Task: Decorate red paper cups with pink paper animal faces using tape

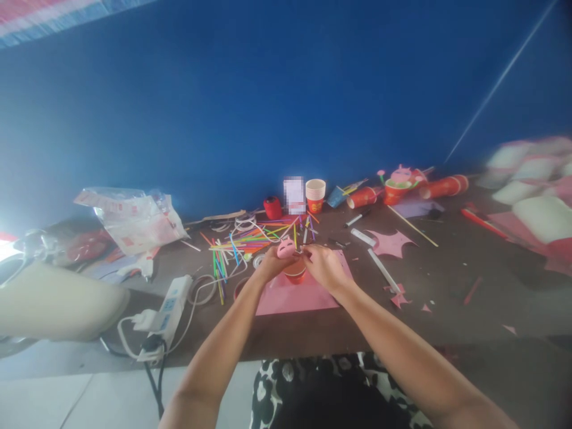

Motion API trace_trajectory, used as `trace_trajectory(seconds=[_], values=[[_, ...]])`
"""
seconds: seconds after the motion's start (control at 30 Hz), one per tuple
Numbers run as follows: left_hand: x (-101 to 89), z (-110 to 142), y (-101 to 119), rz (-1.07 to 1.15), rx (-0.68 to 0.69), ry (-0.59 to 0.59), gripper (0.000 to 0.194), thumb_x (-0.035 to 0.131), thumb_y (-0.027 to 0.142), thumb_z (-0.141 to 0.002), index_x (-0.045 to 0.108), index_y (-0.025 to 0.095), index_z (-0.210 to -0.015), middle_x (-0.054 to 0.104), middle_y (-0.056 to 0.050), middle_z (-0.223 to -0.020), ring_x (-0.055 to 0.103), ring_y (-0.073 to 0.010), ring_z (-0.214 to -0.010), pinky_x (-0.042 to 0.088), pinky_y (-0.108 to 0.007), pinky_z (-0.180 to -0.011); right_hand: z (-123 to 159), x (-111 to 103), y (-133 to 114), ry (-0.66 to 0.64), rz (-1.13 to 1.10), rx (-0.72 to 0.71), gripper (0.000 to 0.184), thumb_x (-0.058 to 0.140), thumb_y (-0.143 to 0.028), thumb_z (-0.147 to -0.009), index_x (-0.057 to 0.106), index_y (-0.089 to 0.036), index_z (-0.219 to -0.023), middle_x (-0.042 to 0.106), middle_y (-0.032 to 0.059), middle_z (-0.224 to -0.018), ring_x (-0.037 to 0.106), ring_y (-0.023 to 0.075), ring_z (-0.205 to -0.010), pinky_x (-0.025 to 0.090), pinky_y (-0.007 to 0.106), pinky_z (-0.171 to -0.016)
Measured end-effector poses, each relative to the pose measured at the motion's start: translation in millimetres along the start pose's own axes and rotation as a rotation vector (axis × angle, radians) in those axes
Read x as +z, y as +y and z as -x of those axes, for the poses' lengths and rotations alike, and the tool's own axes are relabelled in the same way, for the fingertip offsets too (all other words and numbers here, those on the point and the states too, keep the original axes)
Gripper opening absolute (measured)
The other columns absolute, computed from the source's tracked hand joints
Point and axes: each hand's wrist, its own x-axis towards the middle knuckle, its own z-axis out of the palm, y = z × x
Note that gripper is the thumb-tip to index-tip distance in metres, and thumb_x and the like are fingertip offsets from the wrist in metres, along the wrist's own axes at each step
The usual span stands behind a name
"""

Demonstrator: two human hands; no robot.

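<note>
My left hand [270, 263] is closed on a small pink paper animal head [286, 248], held just above a red paper cup [295, 273]. My right hand [322, 266] is closed beside it, its fingertips pinching at the right edge of the pink head; what else they hold is too small to make out. The cup stands on a pink paper sheet [286, 298] on the dark table [447, 292].
Several coloured straws [243, 241] lie scattered behind my hands. A power strip [170, 307] with cables lies left, a plastic bag [134, 220] farther left. Stacked paper cups [315, 195], a red spool [272, 208], lying red cups [442, 186] and pink scraps [393, 243] line the blue wall.
</note>
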Motion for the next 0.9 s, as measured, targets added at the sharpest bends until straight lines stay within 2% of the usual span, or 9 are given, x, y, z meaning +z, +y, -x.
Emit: trace_trajectory(seconds=[0.27, 0.53, 0.7, 0.9], values=[[-3.3, 4.2, 14.3, -0.028, -0.02, -0.019, 0.028, 0.071, 0.03, -0.063, 0.072, 0.013, -0.086, 0.07, -0.006, -0.08, 0.062, -0.0173, -0.074, 0.046, -0.024, -0.067, -3.8, -8.2, 5.7, -0.047, -0.1, 0.062, 0.021, 0.052, -0.024, -0.084, 0.07, -0.022, -0.094, 0.073, 0.0045, -0.09, 0.068, 0.0173, -0.08, 0.046, 0.023, -0.07], [0.5, 0.5, 8.3, 0.024, -0.002, -0.027, 0.031, 0.074, 0.033, -0.06, 0.072, 0.012, -0.083, 0.068, -0.005, -0.076, 0.06, -0.0154, -0.069, 0.045, -0.024, -0.065, -2.3, -16.5, 6.7, -0.071, -0.144, 0.049, 0.019, 0.059, -0.028, -0.079, 0.072, -0.023, -0.092, 0.072, 0.002, -0.074, 0.065, 0.0151, -0.066, 0.043, 0.021, -0.061], [2.7, 1.9, 7.1, 0.074, 0.024, -0.023, 0.034, 0.074, 0.037, -0.061, 0.071, 0.012, -0.084, 0.067, -0.004, -0.078, 0.06, -0.0149, -0.07, 0.044, -0.025, -0.066, 0.8, -16.0, 6.8, -0.068, -0.183, 0.044, 0.021, 0.057, -0.03, -0.08, 0.071, -0.021, -0.093, 0.072, 0.0026, -0.076, 0.065, 0.0149, -0.066, 0.044, 0.022, -0.063], [-0.8, 0.5, 5.2, 0.11, -0.013, -0.052, 0.039, 0.076, 0.036, -0.058, 0.07, 0.012, -0.089, 0.067, -0.005, -0.076, 0.061, -0.0173, -0.071, 0.045, -0.027, -0.067, -0.6, -12.9, 15.5, -0.13, -0.293, 0.073, 0.025, 0.051, -0.027, -0.082, 0.07, -0.02, -0.096, 0.072, 0.0023, -0.079, 0.064, 0.0133, -0.061, 0.046, 0.021, -0.061]])
